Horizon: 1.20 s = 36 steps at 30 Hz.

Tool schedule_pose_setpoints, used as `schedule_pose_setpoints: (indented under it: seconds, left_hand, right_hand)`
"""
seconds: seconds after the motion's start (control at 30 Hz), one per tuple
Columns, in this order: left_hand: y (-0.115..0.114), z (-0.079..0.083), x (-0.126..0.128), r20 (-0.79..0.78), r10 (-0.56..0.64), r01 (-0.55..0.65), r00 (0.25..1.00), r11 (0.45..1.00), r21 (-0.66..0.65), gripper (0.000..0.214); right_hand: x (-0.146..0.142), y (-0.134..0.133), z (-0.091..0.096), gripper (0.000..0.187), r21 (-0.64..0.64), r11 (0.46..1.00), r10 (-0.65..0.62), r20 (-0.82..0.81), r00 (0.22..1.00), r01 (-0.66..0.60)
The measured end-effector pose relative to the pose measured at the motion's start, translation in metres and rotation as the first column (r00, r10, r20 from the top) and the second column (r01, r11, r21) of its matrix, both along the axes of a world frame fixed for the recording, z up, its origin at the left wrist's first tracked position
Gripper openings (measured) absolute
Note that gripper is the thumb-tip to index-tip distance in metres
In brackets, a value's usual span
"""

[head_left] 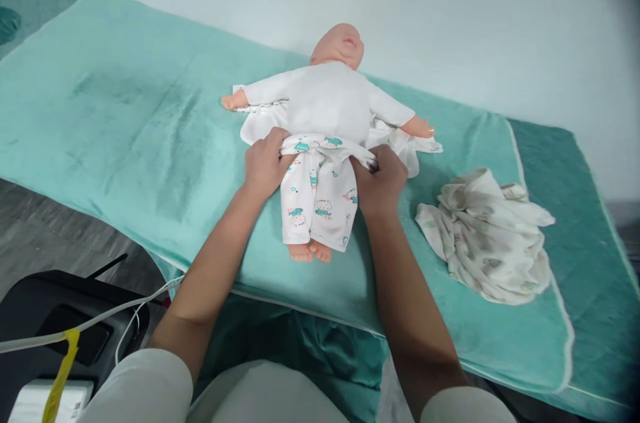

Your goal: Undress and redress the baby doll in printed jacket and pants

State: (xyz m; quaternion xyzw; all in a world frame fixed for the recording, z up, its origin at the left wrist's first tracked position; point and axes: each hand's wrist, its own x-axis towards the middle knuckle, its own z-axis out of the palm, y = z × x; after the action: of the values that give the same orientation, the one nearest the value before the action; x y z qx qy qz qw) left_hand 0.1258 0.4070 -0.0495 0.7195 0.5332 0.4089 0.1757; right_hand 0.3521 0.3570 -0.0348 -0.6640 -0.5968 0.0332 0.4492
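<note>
A baby doll [333,99] with a white cloth body lies on its back, arms spread and head toward the wall. Its legs are in white baby pants [320,203] printed with small animals, and the bare feet stick out of the leg openings. My left hand [266,159] is closed on one side of the waistband. On the other side, my right hand [383,179] grips the waistband as well. The waistband stretches between both hands across the doll's lower belly. White garment cloth [393,139] lies spread under the doll's back and arms.
A crumpled pale printed cloth [490,236] lies to the right of the doll. The green padded cover [125,109] runs along the white wall [450,16]. At lower left are a black chair-like object [30,316], a pale cable [105,316] and a yellow strap [63,376].
</note>
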Motion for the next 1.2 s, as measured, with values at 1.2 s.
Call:
schedule_pose_setpoints:
  seconds: [1.2]
  left_hand:
    - [-0.091,-0.001,-0.042,0.075,-0.32,0.327,0.944,0.938,-0.118,0.041]
  right_hand:
    - [-0.002,-0.09,-0.018,0.04,-0.132,0.93,0.317,-0.189,0.929,-0.344]
